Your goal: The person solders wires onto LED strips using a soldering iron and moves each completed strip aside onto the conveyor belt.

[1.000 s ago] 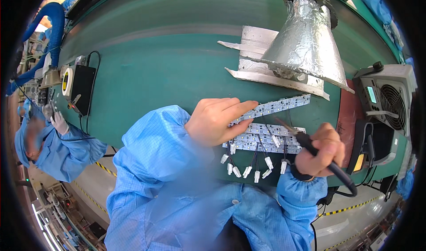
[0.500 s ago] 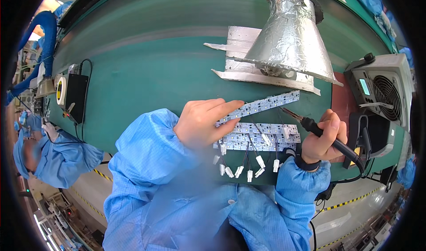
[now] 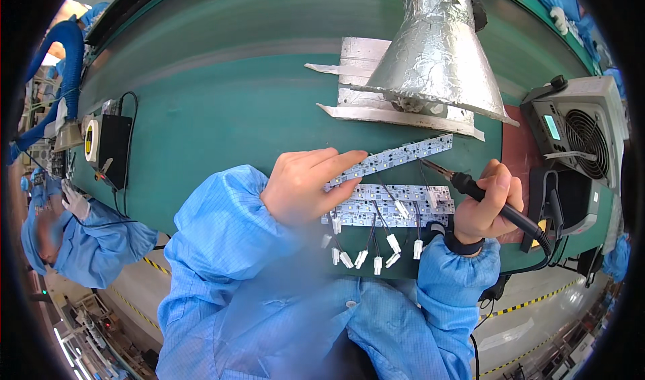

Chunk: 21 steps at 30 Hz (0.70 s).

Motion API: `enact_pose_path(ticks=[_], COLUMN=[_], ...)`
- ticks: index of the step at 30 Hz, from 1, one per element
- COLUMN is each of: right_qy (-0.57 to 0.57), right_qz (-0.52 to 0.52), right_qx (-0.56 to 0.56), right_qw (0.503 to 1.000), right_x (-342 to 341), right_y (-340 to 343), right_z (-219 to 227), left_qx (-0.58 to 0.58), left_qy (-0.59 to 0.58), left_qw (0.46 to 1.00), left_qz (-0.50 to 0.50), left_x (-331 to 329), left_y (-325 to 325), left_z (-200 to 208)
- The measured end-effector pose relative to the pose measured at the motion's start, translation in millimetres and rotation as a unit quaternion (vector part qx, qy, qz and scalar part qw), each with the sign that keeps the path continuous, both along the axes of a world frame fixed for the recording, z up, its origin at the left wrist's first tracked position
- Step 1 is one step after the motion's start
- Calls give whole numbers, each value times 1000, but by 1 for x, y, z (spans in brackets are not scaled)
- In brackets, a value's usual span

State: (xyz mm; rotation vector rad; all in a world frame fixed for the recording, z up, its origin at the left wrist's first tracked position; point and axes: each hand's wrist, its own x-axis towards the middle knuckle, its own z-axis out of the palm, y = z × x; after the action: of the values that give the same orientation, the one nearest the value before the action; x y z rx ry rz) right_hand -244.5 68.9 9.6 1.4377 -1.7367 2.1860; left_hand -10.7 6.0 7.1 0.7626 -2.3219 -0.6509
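Note:
My left hand (image 3: 310, 182) pinches the left end of a white LED circuit board strip (image 3: 400, 156), which slants up to the right. A soldering iron (image 3: 489, 197) is gripped in my right hand (image 3: 489, 204), its tip close to the lower edge of that strip, where a thin dark wire hangs down. Whether tip and board touch, I cannot tell. Below lie more LED strips (image 3: 396, 213), side by side on the green mat. Dark wires run from them to several white plug connectors (image 3: 377, 266) near the table's front edge.
A foil-covered fume hood (image 3: 437, 51) stands behind the boards, over a white taped plate (image 3: 363, 61). At the right are a grey device with a fan (image 3: 581, 135) and a black soldering iron stand (image 3: 547, 202). A black box (image 3: 115, 145) sits at left; beyond it, a co-worker in blue (image 3: 94, 239).
The soldering iron's tip has shifted slightly left and up, nearer the held strip. My left hand keeps its hold almost unmoved. The co-worker's gloved hand at the left has moved a little.

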Motion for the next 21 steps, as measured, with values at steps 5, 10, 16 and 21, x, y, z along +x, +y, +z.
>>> enact_pose_path(ticks=[5, 10, 16, 21], right_qy=[-43, -39, -29, -31], right_qz=[37, 25, 12, 18], right_qx=[23, 22, 28, 17], right_qw=[998, 999, 999, 999], right_x=[0, 0, -1, -1], right_y=[7, 5, 6, 4], right_z=[-1, -3, -4, -4], left_qx=[-5, -7, -6, -3], left_qy=[7, 7, 10, 5], left_qw=[1000, 1000, 1000, 1000], left_qz=[-1, 0, 1, 2], left_x=[0, 0, -1, -1], left_y=[0, 0, 0, 0], left_z=[1, 0, 0, 1])
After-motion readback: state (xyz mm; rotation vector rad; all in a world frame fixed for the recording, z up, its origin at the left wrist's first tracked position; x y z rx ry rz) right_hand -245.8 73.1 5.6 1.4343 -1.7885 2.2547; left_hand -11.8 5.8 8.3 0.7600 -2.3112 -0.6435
